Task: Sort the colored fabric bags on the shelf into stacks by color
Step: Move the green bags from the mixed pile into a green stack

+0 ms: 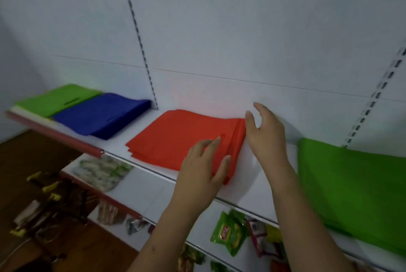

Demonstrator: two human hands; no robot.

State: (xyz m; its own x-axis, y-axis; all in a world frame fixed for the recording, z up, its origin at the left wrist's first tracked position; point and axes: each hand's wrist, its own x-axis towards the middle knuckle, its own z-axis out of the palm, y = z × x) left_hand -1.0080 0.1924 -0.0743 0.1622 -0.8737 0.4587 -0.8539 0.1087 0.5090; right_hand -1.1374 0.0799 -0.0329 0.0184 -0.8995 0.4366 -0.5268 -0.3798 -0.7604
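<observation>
A stack of red fabric bags (175, 137) lies in the middle of the white shelf (252, 175). My left hand (204, 164) rests flat on the stack's near right corner, fingers spread. My right hand (265, 131) stands open against the stack's right edge, holding nothing. To the left lie a blue stack (103, 115) and a green stack (55, 100) side by side. A larger green pile (351, 188) lies at the right end of the shelf.
A white back panel with slotted uprights (140, 45) rises behind the shelf. Lower shelves hold snack packets (228, 232) and other packaged goods (101, 170). Brown floor with scattered items (33, 205) shows at lower left.
</observation>
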